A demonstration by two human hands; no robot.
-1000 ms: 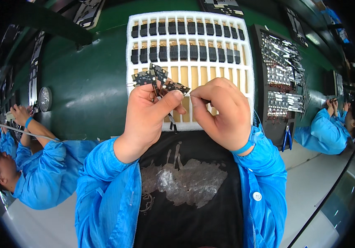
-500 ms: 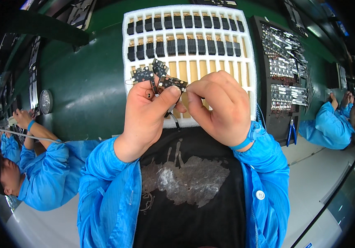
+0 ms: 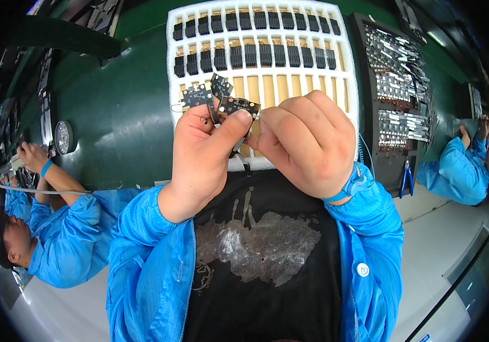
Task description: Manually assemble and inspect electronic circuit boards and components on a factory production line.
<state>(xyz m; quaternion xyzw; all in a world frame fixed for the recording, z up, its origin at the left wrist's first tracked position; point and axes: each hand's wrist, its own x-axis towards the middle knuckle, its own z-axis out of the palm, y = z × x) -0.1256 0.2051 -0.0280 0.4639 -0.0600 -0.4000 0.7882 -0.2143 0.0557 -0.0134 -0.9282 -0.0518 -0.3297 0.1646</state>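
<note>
My left hand is closed around several small black circuit boards with silvery pads and thin dark tails. One circuit board lies flat under the left thumb, its right end pointing at my other hand. There my right hand pinches at that end with thumb and forefinger; whatever sits between the fingertips is too small to make out. Both hands are over the near part of a white foam tray. In its two far rows of slots stand stacks of black parts; the nearer slots show a tan bottom.
Right of the foam tray, a dark tray holds rows of boards with metal strips. Blue-handled pliers lie at its near end. A round metallic object is on the green table. Co-workers in blue sit left and right.
The view has shifted slightly. My right hand has turned a little, staying at the end of the board under my left thumb. The left hand keeps its hold on the boards.
</note>
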